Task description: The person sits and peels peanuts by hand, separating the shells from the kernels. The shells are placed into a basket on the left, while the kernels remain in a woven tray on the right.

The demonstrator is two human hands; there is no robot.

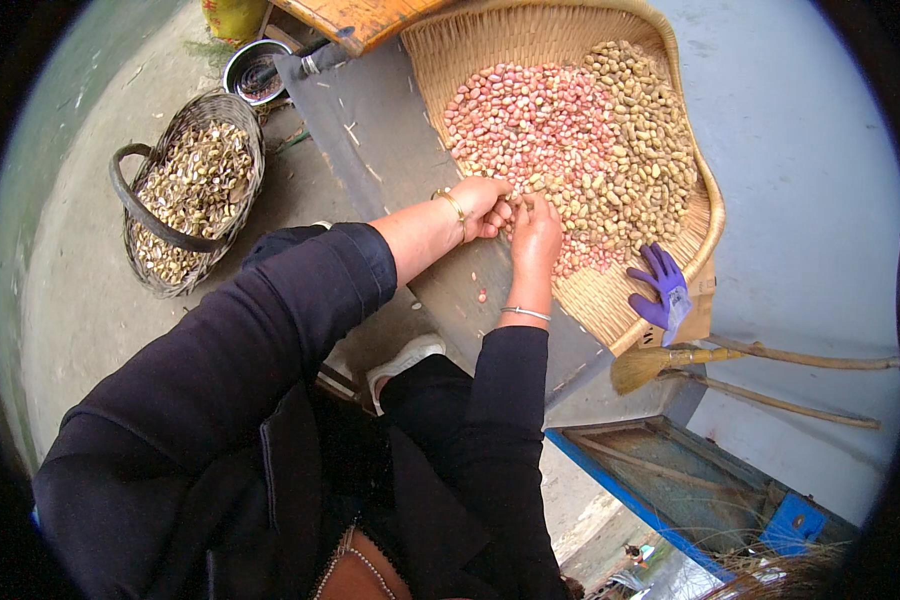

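Observation:
My left hand (481,206), with a gold-coloured bangle at its wrist, meets my right hand (534,231) over the near edge of a woven winnowing basket (600,306). The fingers of both hands are curled close together; what lies between the fingertips is too small to tell. A silver-coloured bangle circles my right wrist. Shelled pink peanuts (525,112) cover the left part of the basket, and unshelled peanuts (645,142) are heaped on the right. A purple glove (661,291) lies over the basket's right rim.
A handled wicker basket (258,161) of peanut shells (195,195) stands on the floor at left, below a metal bowl (258,71). An orange wooden tabletop (375,16) juts in above. At right are a broom (641,369), wooden poles (795,358) and a blue-edged frame (622,487).

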